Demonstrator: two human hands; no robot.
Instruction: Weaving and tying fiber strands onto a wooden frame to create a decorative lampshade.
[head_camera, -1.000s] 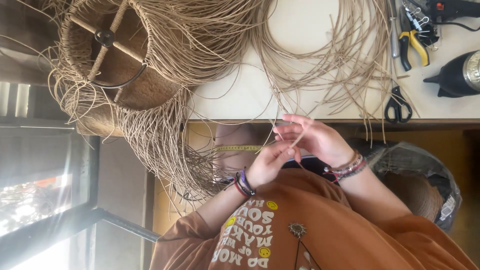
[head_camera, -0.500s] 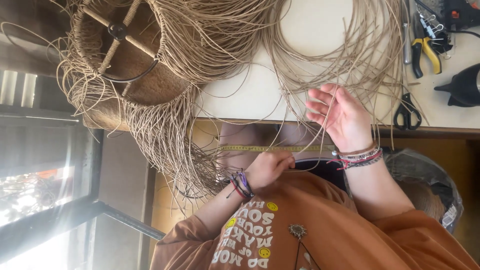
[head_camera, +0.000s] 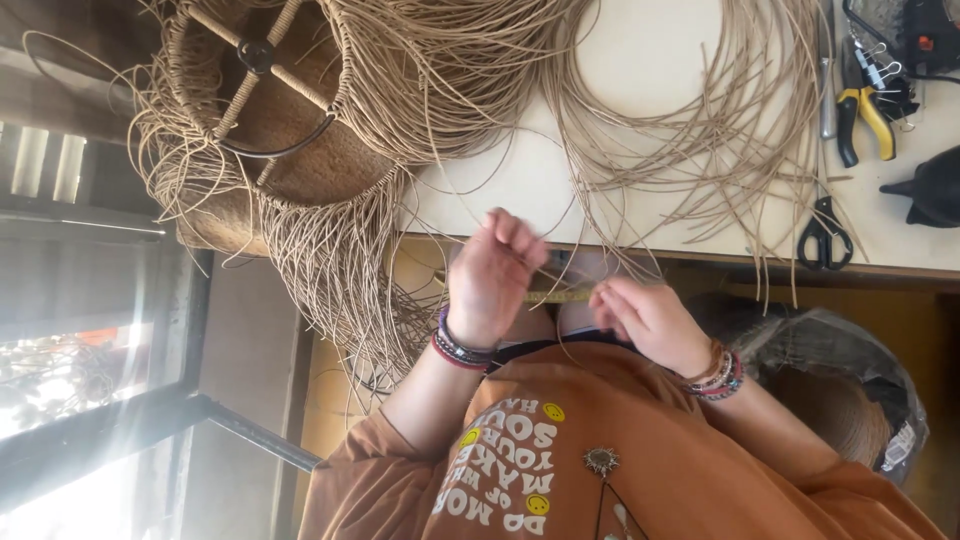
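My left hand (head_camera: 490, 280) is raised at the table's front edge (head_camera: 700, 250), its fingers curled around thin tan cord strands (head_camera: 690, 120) that hang off the tabletop. My right hand (head_camera: 650, 320) is lower, over my lap, with its fingers pinched on a strand. A yellow measuring tape (head_camera: 562, 296) shows between the two hands. At the table's left end lies a partly woven round shade (head_camera: 270, 120) on a wire frame with cross spokes, and long loose cords spill from it over the edge.
Black scissors (head_camera: 825, 235), yellow-handled pliers (head_camera: 865, 115) and a black tool (head_camera: 930, 190) lie at the table's right end. A bin lined with clear plastic (head_camera: 860, 390) stands to my right. A bright window (head_camera: 80, 340) is on the left.
My right hand has come down from the table edge to my lap. My left hand has risen from my lap to the strands at the table edge.
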